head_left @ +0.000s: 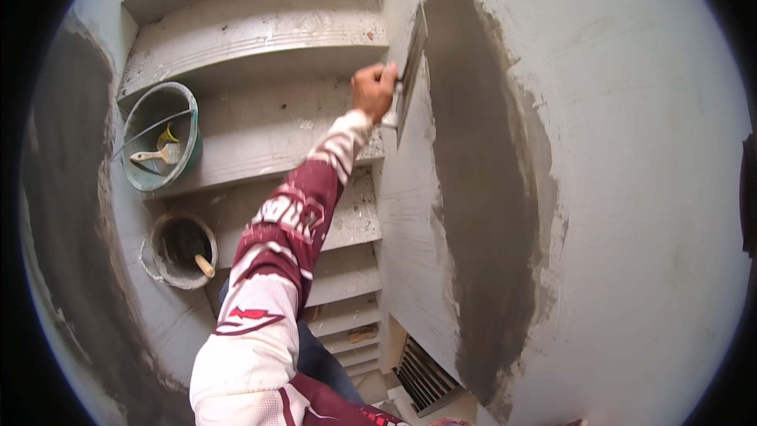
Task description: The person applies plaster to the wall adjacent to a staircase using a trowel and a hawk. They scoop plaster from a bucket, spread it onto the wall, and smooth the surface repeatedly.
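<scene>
My left hand [374, 92] is closed round the handle of a flat plastering trowel [415, 52]. Seen almost edge-on, the blade lies along the right wall, at the left border of a long dark grey plaster patch [485, 166]. My left arm, in a white and maroon sleeve, reaches up across the stairs. Only a sliver of my right hand [579, 423] shows at the lower edge; its fingers are hidden.
Light grey steps [268, 122] run between two walls. At left stand a green bucket [195, 146] holding a paintbrush [162, 155] and a smaller bucket [160, 241] with a wooden handle [205, 266] sticking out. Another dark patch [67, 182] covers the left wall. A slatted grille [426, 376] sits low right.
</scene>
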{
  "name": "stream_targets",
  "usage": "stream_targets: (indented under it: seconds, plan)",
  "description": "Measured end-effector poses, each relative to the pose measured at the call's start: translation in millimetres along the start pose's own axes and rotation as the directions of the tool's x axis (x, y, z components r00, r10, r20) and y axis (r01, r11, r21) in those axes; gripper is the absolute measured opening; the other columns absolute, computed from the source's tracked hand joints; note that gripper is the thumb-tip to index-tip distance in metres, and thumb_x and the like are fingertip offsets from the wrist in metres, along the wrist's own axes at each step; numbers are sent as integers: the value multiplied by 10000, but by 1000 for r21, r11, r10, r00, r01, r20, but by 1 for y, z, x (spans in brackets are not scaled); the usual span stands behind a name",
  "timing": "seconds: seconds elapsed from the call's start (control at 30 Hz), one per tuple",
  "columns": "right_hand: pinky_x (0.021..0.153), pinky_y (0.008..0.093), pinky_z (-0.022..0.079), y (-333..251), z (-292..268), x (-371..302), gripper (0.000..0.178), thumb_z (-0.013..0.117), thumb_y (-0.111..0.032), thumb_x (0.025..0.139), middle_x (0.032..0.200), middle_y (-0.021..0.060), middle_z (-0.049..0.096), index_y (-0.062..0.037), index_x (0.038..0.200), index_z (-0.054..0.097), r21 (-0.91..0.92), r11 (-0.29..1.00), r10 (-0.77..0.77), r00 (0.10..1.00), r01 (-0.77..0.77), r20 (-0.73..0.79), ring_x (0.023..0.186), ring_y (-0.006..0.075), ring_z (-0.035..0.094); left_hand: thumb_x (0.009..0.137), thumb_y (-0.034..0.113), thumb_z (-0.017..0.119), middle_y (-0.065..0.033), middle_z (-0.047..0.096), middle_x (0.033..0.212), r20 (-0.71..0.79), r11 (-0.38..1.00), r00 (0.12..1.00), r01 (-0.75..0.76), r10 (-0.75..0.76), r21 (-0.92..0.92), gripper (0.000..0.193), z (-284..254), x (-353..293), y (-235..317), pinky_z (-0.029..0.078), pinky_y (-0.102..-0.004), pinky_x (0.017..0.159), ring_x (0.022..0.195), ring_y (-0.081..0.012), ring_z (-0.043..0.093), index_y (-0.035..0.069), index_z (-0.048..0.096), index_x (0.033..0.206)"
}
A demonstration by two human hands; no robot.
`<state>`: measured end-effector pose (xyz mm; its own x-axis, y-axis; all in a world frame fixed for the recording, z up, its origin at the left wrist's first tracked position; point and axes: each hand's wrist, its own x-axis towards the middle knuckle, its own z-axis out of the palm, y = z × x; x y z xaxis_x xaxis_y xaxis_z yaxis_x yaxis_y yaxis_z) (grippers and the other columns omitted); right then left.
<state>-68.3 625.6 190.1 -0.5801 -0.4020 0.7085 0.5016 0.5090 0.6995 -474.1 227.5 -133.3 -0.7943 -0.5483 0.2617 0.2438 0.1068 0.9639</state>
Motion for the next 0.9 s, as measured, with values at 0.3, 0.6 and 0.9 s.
stream_targets:
  seconds: [0.3, 0.6, 0.9]
  plan:
    - [1039, 600, 209, -36, 40, 49, 801, 407, -604, 907, 1422, 221, 346, 15, 1410, 337, 26, 999, -35, 999, 36, -16, 1327, 424, 261, 868, 424, 642, -71, 626, 600, 108, 973, 994, 5, -31, 230, 438, 36, 178, -2, 443, -302, 584, 586, -120, 568, 6, 716, 757]
    - [1048, 574, 204, -53, 66, 78, 779, 426, -581, 910, 1424, 200, 354, 8, 1412, 338, 72, 996, -50, 998, 52, -26, 1336, 400, 261, 847, 325, 647, -59, 616, 563, 240, 996, 970, 8, -28, 84, 365, 51, 217, -34, 449, -282, 562, 558, -79, 542, -23, 702, 750]
    - [1056, 549, 200, -63, 89, 123, 757, 445, -558, 913, 1425, 180, 363, 0, 1414, 338, 116, 990, -83, 996, 86, -35, 1345, 375, 262, 827, 274, 599, -100, 537, 520, 270, 981, 962, -9, -44, 192, 345, 51, 176, -20, 436, -319, 537, 519, -108, 507, -31, 610, 666]
